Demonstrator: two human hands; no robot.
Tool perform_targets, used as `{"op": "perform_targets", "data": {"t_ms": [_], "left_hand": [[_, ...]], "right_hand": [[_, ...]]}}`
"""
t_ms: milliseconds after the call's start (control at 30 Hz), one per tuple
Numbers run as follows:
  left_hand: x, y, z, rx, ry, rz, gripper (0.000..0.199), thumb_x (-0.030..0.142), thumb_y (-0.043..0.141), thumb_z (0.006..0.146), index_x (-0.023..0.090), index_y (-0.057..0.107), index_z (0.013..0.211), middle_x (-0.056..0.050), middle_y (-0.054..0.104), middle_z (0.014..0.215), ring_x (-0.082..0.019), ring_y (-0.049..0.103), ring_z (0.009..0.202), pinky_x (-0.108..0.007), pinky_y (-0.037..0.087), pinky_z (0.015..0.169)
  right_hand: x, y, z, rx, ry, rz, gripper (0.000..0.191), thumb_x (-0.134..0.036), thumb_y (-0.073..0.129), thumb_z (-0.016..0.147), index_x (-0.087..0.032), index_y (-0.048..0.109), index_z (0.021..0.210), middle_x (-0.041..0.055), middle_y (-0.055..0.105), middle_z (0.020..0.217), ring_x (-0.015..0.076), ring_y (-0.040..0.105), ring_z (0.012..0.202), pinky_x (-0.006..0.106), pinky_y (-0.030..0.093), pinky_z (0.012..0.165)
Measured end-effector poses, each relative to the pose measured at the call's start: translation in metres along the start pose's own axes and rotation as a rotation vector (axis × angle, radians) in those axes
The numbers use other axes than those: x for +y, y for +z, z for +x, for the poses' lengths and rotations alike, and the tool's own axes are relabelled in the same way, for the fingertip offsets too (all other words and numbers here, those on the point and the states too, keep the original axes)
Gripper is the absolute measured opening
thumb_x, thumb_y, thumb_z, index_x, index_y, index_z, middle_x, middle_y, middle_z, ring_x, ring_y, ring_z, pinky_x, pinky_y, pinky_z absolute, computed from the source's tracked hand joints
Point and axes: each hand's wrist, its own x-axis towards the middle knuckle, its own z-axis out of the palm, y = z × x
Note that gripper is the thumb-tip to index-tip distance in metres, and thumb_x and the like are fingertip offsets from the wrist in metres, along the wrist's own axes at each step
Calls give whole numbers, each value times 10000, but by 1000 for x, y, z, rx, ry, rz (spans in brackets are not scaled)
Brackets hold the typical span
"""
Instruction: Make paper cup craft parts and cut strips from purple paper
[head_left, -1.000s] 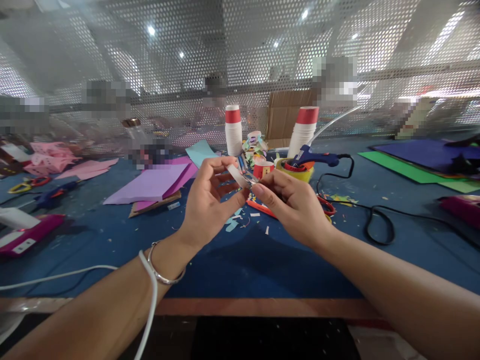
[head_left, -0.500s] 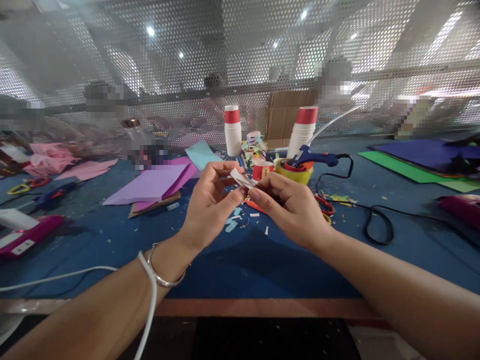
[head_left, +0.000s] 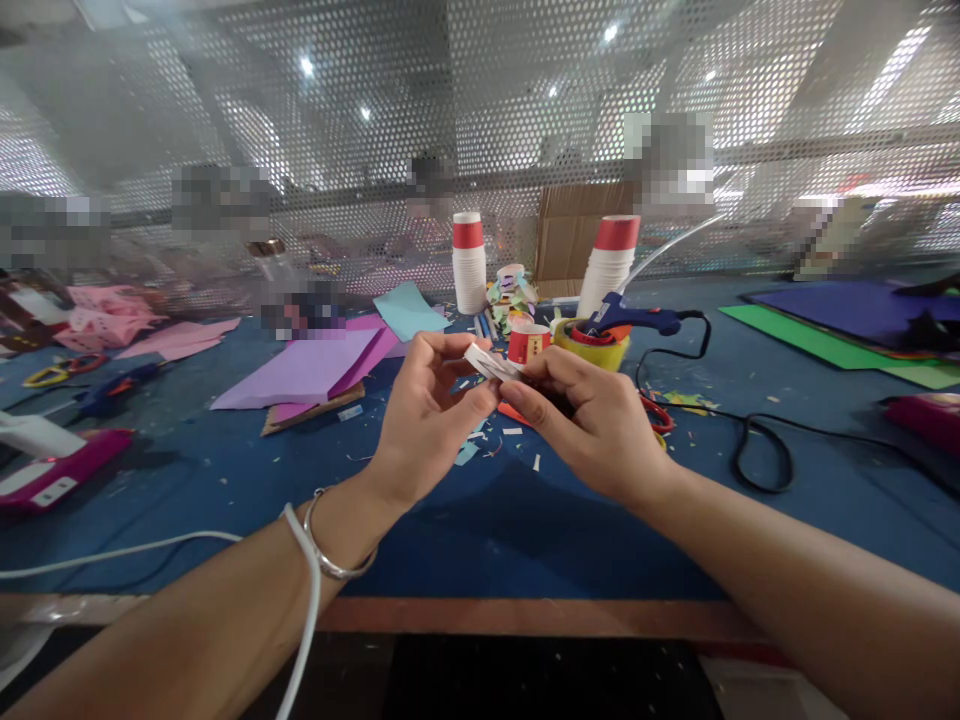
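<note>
Between my two hands is a small folded piece of white paper (head_left: 487, 362), held above the table. My left hand (head_left: 427, 420) pinches its lower left side between thumb and fingers. From the right, my right hand (head_left: 592, 415) grips the other end, its thumb pressed on top. Just behind the paper stands a red paper cup (head_left: 528, 342), partly covered by my fingers. Paper scraps (head_left: 469, 452) lie below my hands on the blue table (head_left: 525, 540).
Two stacks of paper cups, one left (head_left: 469, 265) and one leaning right (head_left: 606, 265), stand behind. A blue glue gun (head_left: 637, 318) rests on a yellow tape roll (head_left: 600, 352). Purple paper (head_left: 289, 375) lies left. A white cable (head_left: 307, 590) crosses my left forearm; a black cord (head_left: 757, 420) runs right.
The white paper has tilted slightly in my fingers and shows more of its folded edge. Both hands keep their hold, and the view has shifted a little.
</note>
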Motion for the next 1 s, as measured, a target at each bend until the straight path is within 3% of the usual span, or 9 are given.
{"op": "perform_targets", "data": {"t_ms": [600, 1000], "left_hand": [[1, -1, 1, -28, 27, 9, 384, 215, 850, 785, 224, 558, 1034, -53, 675, 1153, -160, 672, 1047, -271, 601, 835], [0, -5, 2, -36, 19, 12, 394, 268, 850, 792, 241, 552, 1049, -60, 674, 1178, -180, 673, 1077, -318, 587, 900]], "right_hand": [[0, -2, 0, 0, -47, -54, 315, -429, 611, 968, -190, 552, 772, -43, 467, 628, 75, 355, 518, 247, 288, 468], [-2, -4, 0, -17, -24, -45, 317, -447, 621, 958, -194, 556, 779, -31, 492, 644, 85, 371, 536, 250, 310, 482]]}}
